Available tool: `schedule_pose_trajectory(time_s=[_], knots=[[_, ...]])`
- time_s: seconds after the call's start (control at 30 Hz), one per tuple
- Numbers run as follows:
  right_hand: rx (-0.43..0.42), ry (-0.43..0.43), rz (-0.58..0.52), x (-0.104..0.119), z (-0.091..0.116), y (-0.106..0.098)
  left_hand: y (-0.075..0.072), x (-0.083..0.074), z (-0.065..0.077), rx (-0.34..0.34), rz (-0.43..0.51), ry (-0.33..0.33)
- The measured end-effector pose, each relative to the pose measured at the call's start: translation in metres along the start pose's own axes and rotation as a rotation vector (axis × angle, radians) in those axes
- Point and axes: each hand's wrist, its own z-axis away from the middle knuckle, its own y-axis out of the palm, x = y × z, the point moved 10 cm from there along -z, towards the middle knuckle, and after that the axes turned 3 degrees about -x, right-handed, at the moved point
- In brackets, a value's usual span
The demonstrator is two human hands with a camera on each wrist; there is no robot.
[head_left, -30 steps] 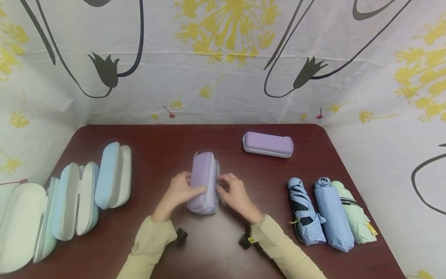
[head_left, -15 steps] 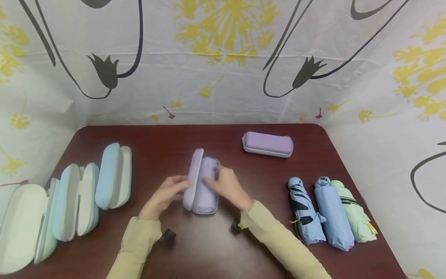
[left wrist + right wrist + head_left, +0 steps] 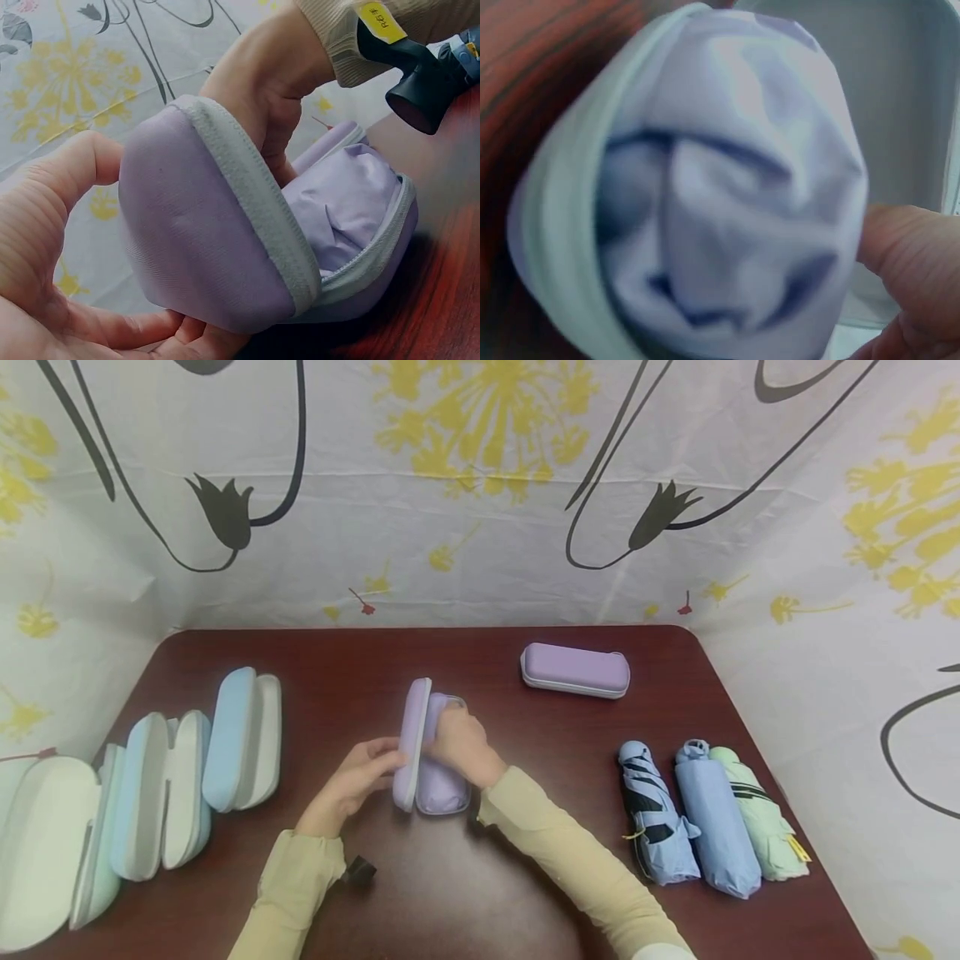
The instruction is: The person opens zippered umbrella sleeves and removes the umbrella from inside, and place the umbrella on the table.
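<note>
A purple zip case stands opened at mid-table, its lid raised on the left. Inside its base lies a purple folded umbrella, whose wrinkled fabric fills the right wrist view. My left hand holds the lid from its outer side, with the thumb and fingers against opposite edges in the left wrist view. Reaching into the case, my right hand grips the far part of the umbrella. Its thumb shows beside the fabric in the right wrist view; its fingertips are hidden.
A closed purple case lies at the back right. Three folded umbrellas, striped blue, plain blue and pale green, lie at the right. Opened pale blue and mint cases line the left edge.
The case has gone from closed to opened, its lid swung left, exposing the umbrella. My left hand has moved slightly left with the lid; my right hand has moved from the case's side into it.
</note>
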Motion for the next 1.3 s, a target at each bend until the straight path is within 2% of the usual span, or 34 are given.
schedule_pose_trajectory(time_s=[0.07,0.27,0.4,0.6,0.73,0.87,1.1,1.3], knots=[[0.011,0.015,-0.036,0.000,-0.001,0.002,-0.001,0.000,0.001,-0.005,0.004,0.004],[0.062,0.095,-0.262,-0.014,-0.002,0.012,-0.003,0.004,0.000,-0.034,0.041,0.000],[0.100,0.111,-0.349,-0.023,-0.005,0.015,-0.001,0.003,0.001,-0.057,0.062,-0.006],[0.102,0.119,-0.521,-0.035,-0.005,0.006,-0.002,0.003,0.001,-0.102,0.064,-0.017],[0.088,0.131,-0.609,-0.046,0.000,-0.004,-0.009,0.001,0.001,-0.153,0.032,-0.018],[0.079,0.145,-0.594,-0.061,0.009,-0.015,-0.024,-0.003,0.005,-0.212,-0.055,-0.022],[0.031,0.117,-0.413,-0.094,0.028,-0.038,-0.060,-0.014,0.010,-0.299,-0.215,-0.033],[0.033,0.160,-0.338,-0.125,0.053,-0.046,-0.084,-0.026,0.015,-0.380,-0.365,-0.025]])
